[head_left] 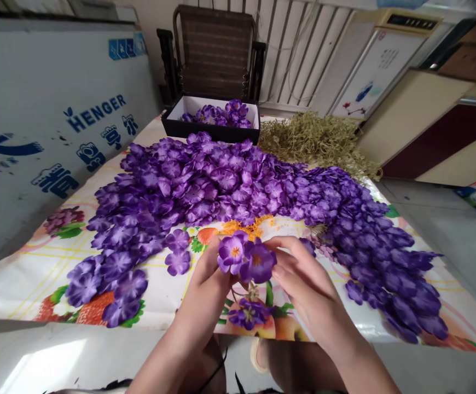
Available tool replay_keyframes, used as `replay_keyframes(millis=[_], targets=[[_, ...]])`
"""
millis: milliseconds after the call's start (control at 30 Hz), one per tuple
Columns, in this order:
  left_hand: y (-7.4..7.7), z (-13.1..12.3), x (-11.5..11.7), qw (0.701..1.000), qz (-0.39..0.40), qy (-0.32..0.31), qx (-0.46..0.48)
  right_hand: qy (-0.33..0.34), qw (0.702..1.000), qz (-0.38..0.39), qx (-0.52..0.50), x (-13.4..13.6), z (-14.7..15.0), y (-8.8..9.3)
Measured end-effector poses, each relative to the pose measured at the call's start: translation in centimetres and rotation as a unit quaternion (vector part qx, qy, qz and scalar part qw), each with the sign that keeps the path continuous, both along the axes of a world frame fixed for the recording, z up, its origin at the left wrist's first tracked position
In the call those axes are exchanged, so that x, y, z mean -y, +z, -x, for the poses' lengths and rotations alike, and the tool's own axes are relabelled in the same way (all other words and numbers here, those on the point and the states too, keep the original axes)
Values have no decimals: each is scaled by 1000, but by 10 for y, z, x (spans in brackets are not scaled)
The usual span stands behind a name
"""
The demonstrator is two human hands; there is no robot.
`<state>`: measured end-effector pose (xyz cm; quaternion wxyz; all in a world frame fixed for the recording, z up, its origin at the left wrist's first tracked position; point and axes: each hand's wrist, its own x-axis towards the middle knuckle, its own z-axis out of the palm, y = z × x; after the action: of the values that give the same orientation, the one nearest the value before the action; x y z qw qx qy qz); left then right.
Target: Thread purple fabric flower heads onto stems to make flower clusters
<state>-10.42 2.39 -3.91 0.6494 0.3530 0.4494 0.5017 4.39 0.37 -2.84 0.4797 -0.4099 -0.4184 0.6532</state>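
Both my hands meet over the near edge of the table and hold a small sprig of purple fabric flowers with orange centres. My left hand pinches the sprig from the left, fingers closed on it. My right hand closes on the right-hand blossom with thumb and fingertips. A lower bloom of the sprig hangs below my fingers. Just beyond my hands lies a small heap of orange flower centres.
A wide pile of loose purple petals arcs across the fruit-patterned tablecloth. A black box with more purple flowers stands at the far edge, dry yellowish stems beside it. A chair and a white freezer lie beyond.
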Motion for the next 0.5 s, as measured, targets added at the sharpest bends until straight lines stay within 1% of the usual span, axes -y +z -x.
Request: replay_keyframes(millis=[100,167,233,300,333,433,500], targets=[[5,-1,1,1000,15,8,-3,48,998,5,51,3,4,7],[8,-2,1,999,7,28,-18,72,996,2,53,3,5,10],[11,-4,1,997,-11,58,-46,96,994,3,49,3,7,10],[10,-6,1,994,-21,72,-77,111,991,1,67,3,10,8],[9,-6,1,993,-25,68,-88,112,990,-3,86,3,12,5],[3,-6,0,990,-55,26,-123,82,987,-11,139,0,16,-1],[1,-4,-2,984,-86,12,-158,75,990,11,121,-3,16,-3]])
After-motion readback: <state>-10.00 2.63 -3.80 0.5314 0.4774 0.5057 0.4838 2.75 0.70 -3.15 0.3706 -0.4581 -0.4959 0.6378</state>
